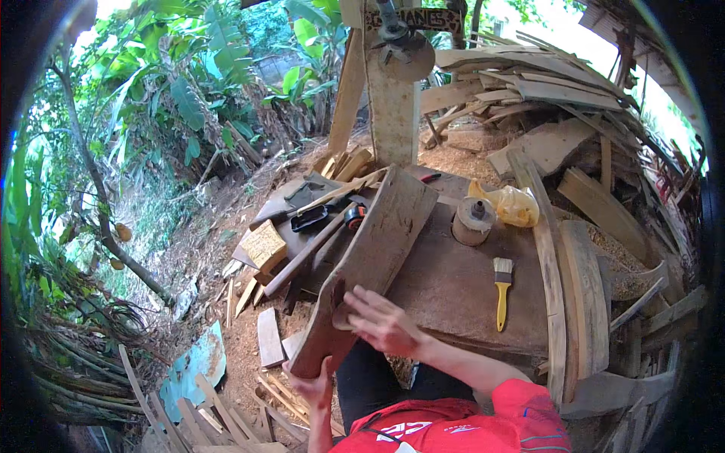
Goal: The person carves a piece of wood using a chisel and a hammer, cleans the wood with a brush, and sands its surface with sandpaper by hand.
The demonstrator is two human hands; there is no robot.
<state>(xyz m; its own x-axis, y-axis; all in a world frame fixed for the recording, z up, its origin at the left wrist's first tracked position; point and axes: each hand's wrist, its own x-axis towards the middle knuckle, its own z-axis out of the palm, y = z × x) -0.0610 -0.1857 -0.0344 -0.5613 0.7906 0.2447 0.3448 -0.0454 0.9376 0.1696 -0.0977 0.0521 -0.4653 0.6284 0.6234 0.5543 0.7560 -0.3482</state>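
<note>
A long brown wooden board (pixel 393 226) leans at a slant, its far end over the worktable and its near end at my lap. With my left hand (pixel 313 385) I grip its near end, fingers closed round the edge. My right hand (pixel 384 325) lies on the board's face, slightly smeared by motion. Under its fingertips shows the rounded edge of a small tan piece (pixel 342 317) whose kind I cannot make out. Just beyond the fingers is a dark patch or opening (pixel 337 293) in the board.
On the worktable (pixel 461 294) lie a yellow-handled paintbrush (pixel 502 294), a round wooden block with a spindle (pixel 473 221) and a yellowish plastic container (pixel 515 206). A wood block (pixel 264 245) and a tape measure (pixel 355 217) sit left of the board. Curved planks (pixel 581 302) line the right; stacked timber (pixel 544 83) stands behind.
</note>
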